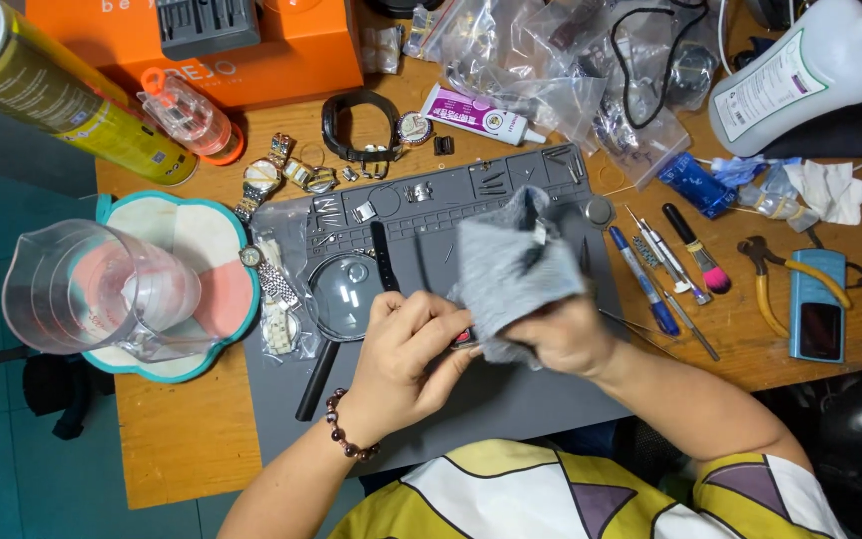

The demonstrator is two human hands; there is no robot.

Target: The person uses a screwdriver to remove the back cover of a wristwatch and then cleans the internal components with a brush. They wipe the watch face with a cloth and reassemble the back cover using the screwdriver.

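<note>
Wooden workbench [177, 439], orange-brown top, cluttered. Teal floor [12, 479] at left and below. Dark stool legs [47, 394] beside bench. Even, bright overhead light.

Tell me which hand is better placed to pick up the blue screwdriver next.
Probably the right hand: it sits nearer the blue screwdriver, though it holds the grey cloth. The left hand is farther away and pinches a small part.

A cloth [511, 274] is held over a work mat [511, 399], with a magnifying glass [344, 284] to its left and pliers [780, 284] lying well right on the table [182, 439].
</note>
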